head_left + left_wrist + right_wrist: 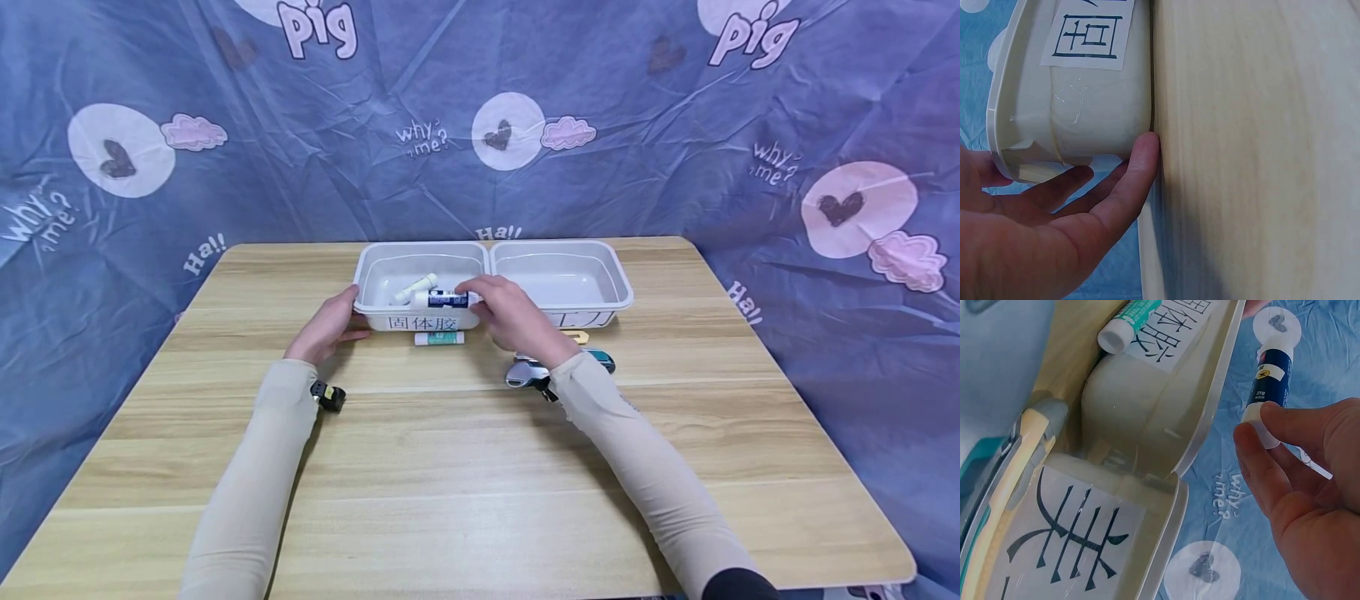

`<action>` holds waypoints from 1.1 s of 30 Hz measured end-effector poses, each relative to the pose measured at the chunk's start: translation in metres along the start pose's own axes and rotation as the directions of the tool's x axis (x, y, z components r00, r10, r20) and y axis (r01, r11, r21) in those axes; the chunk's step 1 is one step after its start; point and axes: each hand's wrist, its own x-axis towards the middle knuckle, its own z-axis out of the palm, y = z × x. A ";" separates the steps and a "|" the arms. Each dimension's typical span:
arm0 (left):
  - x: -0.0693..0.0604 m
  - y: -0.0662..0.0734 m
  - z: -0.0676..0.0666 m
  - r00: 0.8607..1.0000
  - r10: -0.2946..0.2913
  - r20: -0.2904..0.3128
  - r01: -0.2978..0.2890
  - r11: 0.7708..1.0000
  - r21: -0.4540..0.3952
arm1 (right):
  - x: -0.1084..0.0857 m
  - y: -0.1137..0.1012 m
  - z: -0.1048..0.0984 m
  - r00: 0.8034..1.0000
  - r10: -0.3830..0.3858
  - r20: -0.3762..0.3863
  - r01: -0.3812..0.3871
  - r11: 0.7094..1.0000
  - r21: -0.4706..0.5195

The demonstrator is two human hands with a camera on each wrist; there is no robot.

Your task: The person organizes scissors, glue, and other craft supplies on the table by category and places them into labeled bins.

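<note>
My right hand [513,312] pinches a dark blue and white glue stick [447,299] by one end, over the front rim of the left plastic bin [367,283]. In the right wrist view, thumb and fingers close on the white end of the glue stick [1269,384]. At the left end of that bin, my left hand [1066,219] grips the rim, fingers against the outer wall. One white glue stick [414,288] lies inside the bin. A green and white glue stick [439,338] lies on the table before the labelled front.
Beside the left bin stands a second grey-white bin [555,279], also labelled. Utility knives [527,372] lie in front of it, partly under my right forearm; one has a yellow body [577,337]. A patterned blue cloth [420,183] hangs behind the wooden table [420,500].
</note>
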 end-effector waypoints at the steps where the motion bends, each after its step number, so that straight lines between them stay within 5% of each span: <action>1: 0.000 0.000 0.000 1.000 0.000 0.000 0.000 1.000 0.001 | 0.000 0.000 -0.001 1.000 0.005 -0.007 -0.005 1.000 0.004; 33: 0.001 0.000 0.002 1.000 0.011 0.002 -0.011 1.000 -0.010 | -0.001 0.022 -0.005 0.992 0.069 -0.102 -0.067 0.997 0.026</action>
